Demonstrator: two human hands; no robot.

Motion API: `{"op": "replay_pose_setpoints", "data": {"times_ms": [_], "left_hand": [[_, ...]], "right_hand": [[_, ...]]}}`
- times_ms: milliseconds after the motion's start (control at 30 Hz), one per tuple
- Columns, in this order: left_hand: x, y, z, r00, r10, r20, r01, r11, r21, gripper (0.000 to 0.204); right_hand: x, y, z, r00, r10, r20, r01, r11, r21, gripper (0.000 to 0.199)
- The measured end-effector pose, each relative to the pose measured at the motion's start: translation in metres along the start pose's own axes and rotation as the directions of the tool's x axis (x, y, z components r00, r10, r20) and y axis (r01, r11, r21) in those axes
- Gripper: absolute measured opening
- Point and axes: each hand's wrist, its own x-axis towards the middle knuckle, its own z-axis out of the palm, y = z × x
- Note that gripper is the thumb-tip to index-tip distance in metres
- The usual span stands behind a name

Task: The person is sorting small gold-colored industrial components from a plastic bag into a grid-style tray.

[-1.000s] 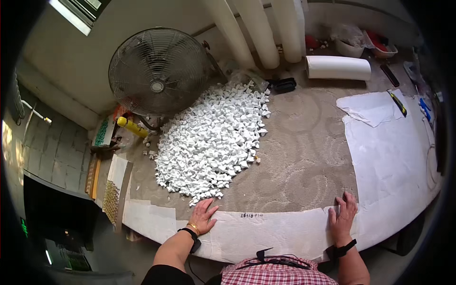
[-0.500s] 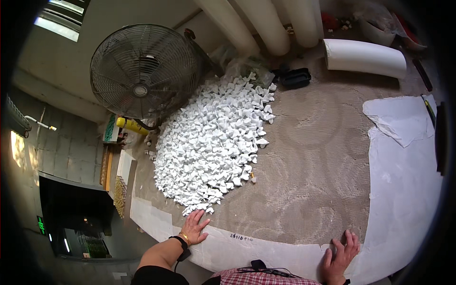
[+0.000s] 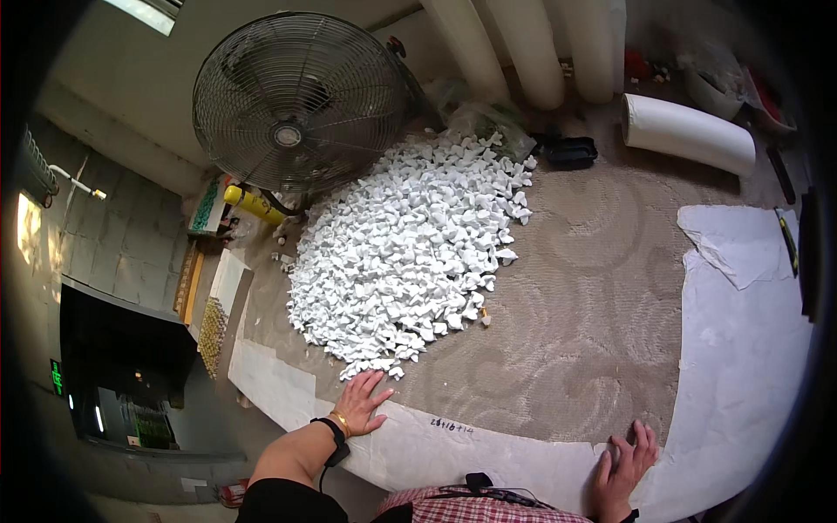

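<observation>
a person's left hand [image 3: 362, 403] lies flat, fingers spread and released, on a long white paper strip [image 3: 453, 453] that runs along the near edge of a work surface. the right hand [image 3: 623, 460] rests the same way farther along the same strip, palm down, fingers splayed, grasping nothing. a black band circles the left wrist beside a thin gold bangle.

the strip is smooth and matte, its long axis following the table edge from the person's left toward the right, where it meets a broad white sheet [image 3: 750, 349] that curves up the right side. small dark handwriting marks the strip between the hands.

the left fingertips point at, and almost touch, the near tip of a heap of white folded paper pieces [image 3: 410, 253], small, crisp and angular, piled in a long mound that stretches diagonally away toward the far side. beneath lies a beige carpet-like cover [image 3: 584, 322], nubbly with faint swirls.

beyond the heap stands a round wire-caged fan [image 3: 296, 105], dark metal, tilted toward the pile. a rolled white tube of paper [image 3: 689, 135] lies on its side at the far right, near pale cylindrical pipes [image 3: 523, 44]. a yellow bottle [image 3: 253, 205] lies by the fan's base.
</observation>
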Motion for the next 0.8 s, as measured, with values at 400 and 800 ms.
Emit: {"op": "replay_pose_setpoints", "data": {"times_ms": [400, 800], "left_hand": [[-0.009, -0.006, -0.002, 0.988, 0.080, -0.129, -0.086, 0.995, -0.045, 0.061], [-0.028, -0.017, 0.012, 0.941, 0.158, -0.298, -0.204, 0.971, -0.129, 0.054]], "right_hand": [[-0.005, -0.003, 0.014, 0.989, -0.022, -0.145, 0.013, 0.998, -0.062, 0.037], [0.020, 0.012, -0.010, 0.998, -0.034, 0.051, 0.028, 0.994, 0.104, 0.031]]}}
